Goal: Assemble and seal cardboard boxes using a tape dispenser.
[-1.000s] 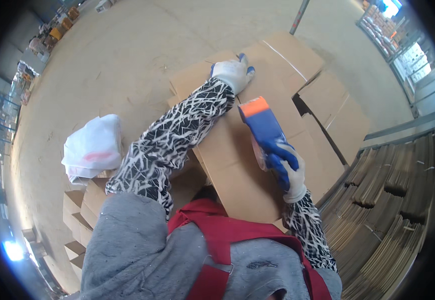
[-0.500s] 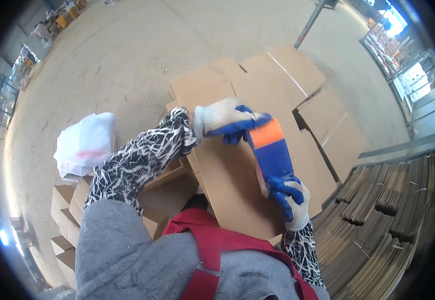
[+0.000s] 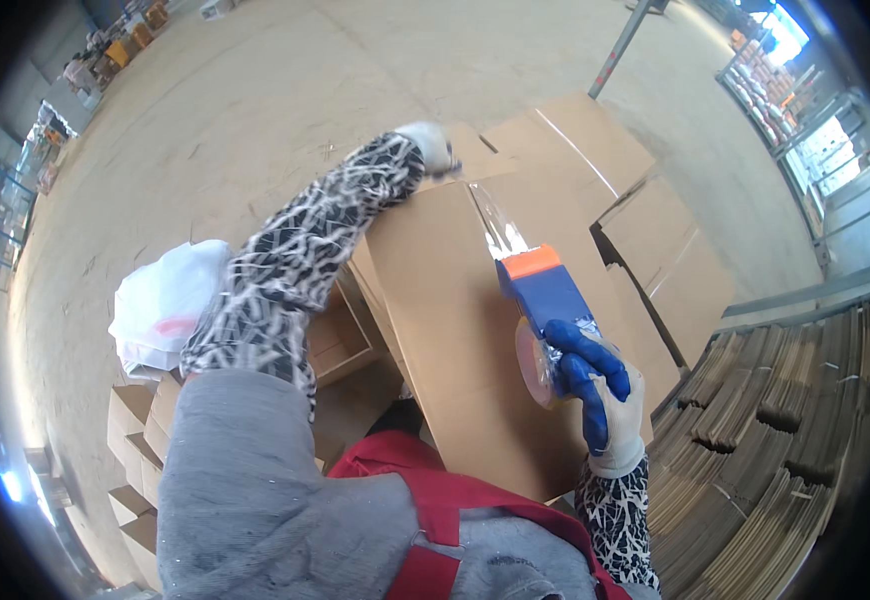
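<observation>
My right hand (image 3: 610, 400), in a white glove with blue-coated fingers, is closed round a blue tape dispenser (image 3: 552, 297) with an orange front edge. Its roll of clear tape (image 3: 533, 362) shows on the dispenser's left side. A shiny strip of clear tape (image 3: 495, 220) runs from the orange edge to the far edge of a brown cardboard box (image 3: 455, 300) in front of me. At that box's far left corner is my gloved left hand (image 3: 427, 148). Its fingers are blurred and mostly turned out of sight.
Flat cardboard sheets (image 3: 575, 150) lie beyond and right of the box. Bundled flattened cartons (image 3: 765, 420) are stacked at the right. Open cartons (image 3: 135, 430) and a white plastic bag (image 3: 170, 305) stand at the left. A metal post (image 3: 620, 50) rises at the far side.
My left hand has left the dispenser's orange edge and moved far and left to the box's corner. A strip of tape now stretches from the dispenser, which has shifted slightly nearer and right.
</observation>
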The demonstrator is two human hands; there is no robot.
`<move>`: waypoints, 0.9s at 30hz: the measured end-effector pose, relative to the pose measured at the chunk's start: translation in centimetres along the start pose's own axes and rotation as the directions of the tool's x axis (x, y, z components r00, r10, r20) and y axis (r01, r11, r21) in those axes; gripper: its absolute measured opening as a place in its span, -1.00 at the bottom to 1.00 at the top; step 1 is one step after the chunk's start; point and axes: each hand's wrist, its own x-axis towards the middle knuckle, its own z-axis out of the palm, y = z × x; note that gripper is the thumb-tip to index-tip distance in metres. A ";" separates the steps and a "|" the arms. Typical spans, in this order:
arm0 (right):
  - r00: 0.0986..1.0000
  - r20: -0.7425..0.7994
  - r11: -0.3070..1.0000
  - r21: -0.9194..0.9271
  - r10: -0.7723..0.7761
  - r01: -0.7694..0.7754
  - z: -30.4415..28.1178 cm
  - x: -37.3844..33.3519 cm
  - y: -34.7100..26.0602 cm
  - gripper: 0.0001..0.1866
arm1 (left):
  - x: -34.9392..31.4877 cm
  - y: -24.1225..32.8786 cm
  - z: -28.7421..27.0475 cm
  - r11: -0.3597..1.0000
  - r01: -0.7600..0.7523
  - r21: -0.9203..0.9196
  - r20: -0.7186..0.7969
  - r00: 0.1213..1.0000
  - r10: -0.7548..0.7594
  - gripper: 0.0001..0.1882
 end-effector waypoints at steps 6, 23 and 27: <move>0.998 -0.007 0.998 -0.017 0.063 -0.063 -1.1 -1.0 0.9 -0.63 | 1.5 -0.4 4.8 0.949 -0.315 0.010 -0.011 0.949 0.315 -0.45; 0.985 -0.130 0.991 -0.058 0.113 -0.122 -14.5 -34.7 12.0 -0.68 | -3.5 10.5 2.8 0.985 0.032 0.167 -0.342 0.939 0.028 -0.27; 0.940 -0.275 0.935 -0.231 0.203 -0.269 -10.4 -30.7 11.0 -0.71 | -6.4 13.3 3.9 0.967 0.075 0.245 -0.487 0.872 0.056 -0.26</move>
